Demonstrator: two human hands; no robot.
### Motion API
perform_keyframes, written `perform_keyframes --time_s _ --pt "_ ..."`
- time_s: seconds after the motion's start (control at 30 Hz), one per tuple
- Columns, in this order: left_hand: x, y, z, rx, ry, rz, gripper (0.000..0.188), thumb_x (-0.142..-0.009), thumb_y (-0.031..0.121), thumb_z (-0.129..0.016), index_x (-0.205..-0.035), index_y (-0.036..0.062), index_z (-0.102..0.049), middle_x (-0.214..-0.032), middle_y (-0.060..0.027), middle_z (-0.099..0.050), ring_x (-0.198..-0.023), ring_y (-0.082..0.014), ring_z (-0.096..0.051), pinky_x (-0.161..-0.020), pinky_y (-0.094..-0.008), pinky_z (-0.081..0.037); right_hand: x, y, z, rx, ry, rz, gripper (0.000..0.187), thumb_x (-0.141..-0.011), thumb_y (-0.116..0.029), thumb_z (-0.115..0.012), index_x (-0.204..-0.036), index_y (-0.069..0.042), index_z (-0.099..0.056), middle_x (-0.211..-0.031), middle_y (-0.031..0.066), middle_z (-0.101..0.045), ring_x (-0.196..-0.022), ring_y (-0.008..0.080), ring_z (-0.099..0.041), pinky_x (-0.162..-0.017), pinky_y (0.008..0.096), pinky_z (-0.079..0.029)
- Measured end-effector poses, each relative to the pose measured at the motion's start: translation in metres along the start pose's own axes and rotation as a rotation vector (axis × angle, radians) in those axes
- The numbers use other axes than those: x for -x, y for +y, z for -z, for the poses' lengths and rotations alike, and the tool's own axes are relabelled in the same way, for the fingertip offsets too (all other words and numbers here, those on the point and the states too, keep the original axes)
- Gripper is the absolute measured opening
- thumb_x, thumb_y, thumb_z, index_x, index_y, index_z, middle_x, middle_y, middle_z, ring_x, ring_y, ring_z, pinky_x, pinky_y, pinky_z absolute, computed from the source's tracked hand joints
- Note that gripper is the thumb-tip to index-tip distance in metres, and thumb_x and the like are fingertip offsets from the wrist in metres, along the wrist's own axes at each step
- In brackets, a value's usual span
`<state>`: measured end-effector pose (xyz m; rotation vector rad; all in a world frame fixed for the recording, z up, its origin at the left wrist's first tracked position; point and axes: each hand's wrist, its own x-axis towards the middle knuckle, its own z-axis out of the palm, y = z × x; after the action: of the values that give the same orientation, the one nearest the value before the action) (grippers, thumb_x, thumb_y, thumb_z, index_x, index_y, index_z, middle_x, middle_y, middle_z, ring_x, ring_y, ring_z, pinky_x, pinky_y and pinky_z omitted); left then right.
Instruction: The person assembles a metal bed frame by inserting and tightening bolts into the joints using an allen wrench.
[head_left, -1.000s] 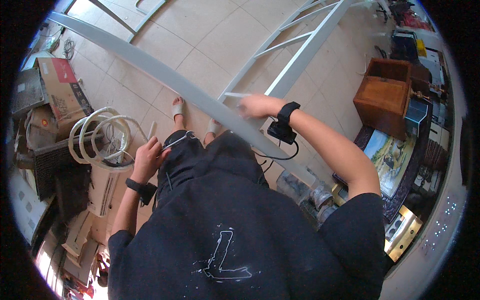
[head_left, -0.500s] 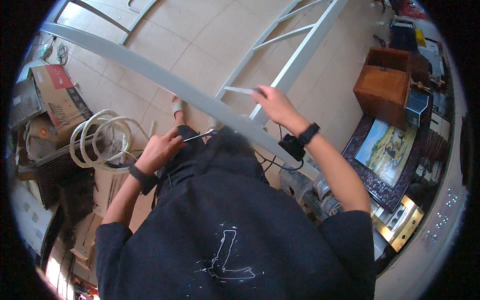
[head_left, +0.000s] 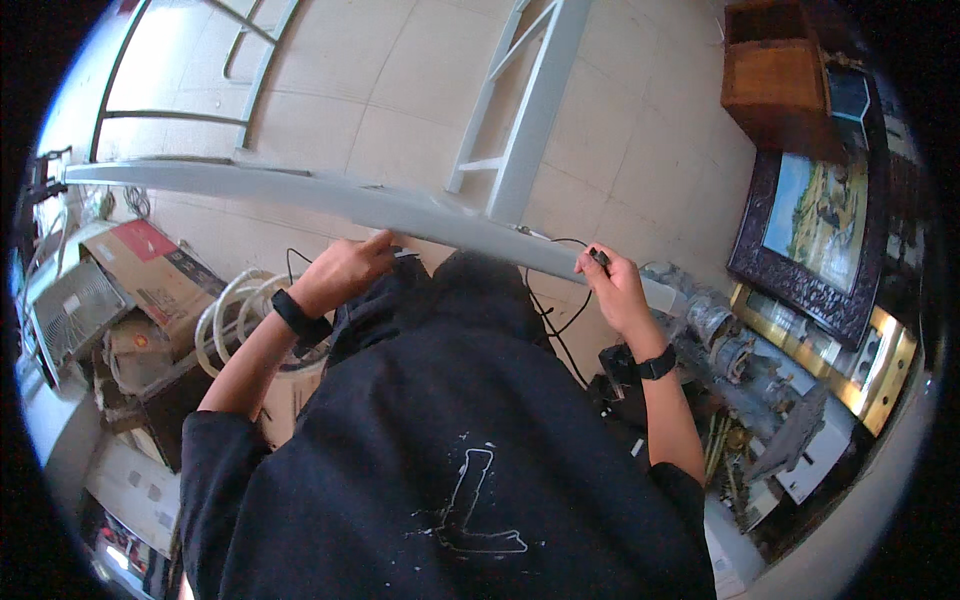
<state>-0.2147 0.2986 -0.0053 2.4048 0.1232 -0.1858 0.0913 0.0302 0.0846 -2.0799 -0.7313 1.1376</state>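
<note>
A long pale grey metal beam [head_left: 400, 208] spans the view in front of my body. My left hand [head_left: 350, 272] is closed just on the near side of the beam, its fingers by the beam's lower edge. A bit of a slim silver wrench [head_left: 405, 253] shows at its fingertips; the rest is hidden. Toward the beam's right end, my right hand [head_left: 614, 287] is closed around a small dark object [head_left: 599, 257], its kind unclear. A small silver metal piece [head_left: 528, 231] shows along the beam's far edge, left of that hand.
Beyond the beam, grey metal frames with rungs [head_left: 520, 110] lie on the tiled floor [head_left: 400, 90]. Coiled pale hose [head_left: 215, 325] and a cardboard box [head_left: 150, 270] are at left. A wooden box [head_left: 775, 75], framed picture [head_left: 815, 220] and black cables [head_left: 560, 340] are at right.
My right hand has come from the rung beyond the beam to the beam's right part. My left hand has moved up toward the beam. The view has turned, and the beam lies more level.
</note>
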Motion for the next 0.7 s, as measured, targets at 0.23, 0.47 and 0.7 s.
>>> perform_keyframes --time_s 0.23,0.47,0.7 --pt "0.008 -0.005 0.026 0.332 0.077 -0.053 0.023 -0.091 -0.005 -0.056 -0.109 0.0019 -0.069 -0.097 -0.0136 -0.065 -0.074 -0.0308 -0.07 -0.067 -0.0403 -0.057 0.021 0.024 -0.02 -0.126 0.106 0.012 0.031 -0.105 -0.028 -0.058 -0.086 -0.004 -0.058 -0.075 -0.0047 -0.047 -0.072 0.0062 -0.04 -0.066 0.024 -0.035" --pt "0.044 -0.023 0.033 0.729 -0.171 0.535 0.045 -0.091 -0.012 -0.053 -0.13 0.0035 -0.066 -0.092 -0.0158 -0.074 -0.073 -0.0142 -0.071 -0.065 -0.0297 -0.058 0.019 0.022 -0.048 -0.186 0.161 0.02 0.032 -0.103 -0.025 -0.061 -0.094 0.005 -0.062 -0.077 0.0052 -0.062 -0.074 0.0114 -0.054 -0.07 0.029 -0.046" --pt "0.035 -0.096 0.021 0.251 -0.4 0.063 0.016 -0.096 0.012 -0.06 -0.1 -0.001 -0.068 -0.089 -0.0212 -0.069 -0.085 -0.0378 -0.069 -0.073 -0.0456 -0.054 0.051 -0.001 -0.081 -0.226 0.415 -0.046 0.028 -0.104 -0.02 -0.058 -0.084 -0.001 -0.056 -0.073 -0.0042 -0.047 -0.068 0.0055 -0.039 -0.062 0.0247 -0.034"
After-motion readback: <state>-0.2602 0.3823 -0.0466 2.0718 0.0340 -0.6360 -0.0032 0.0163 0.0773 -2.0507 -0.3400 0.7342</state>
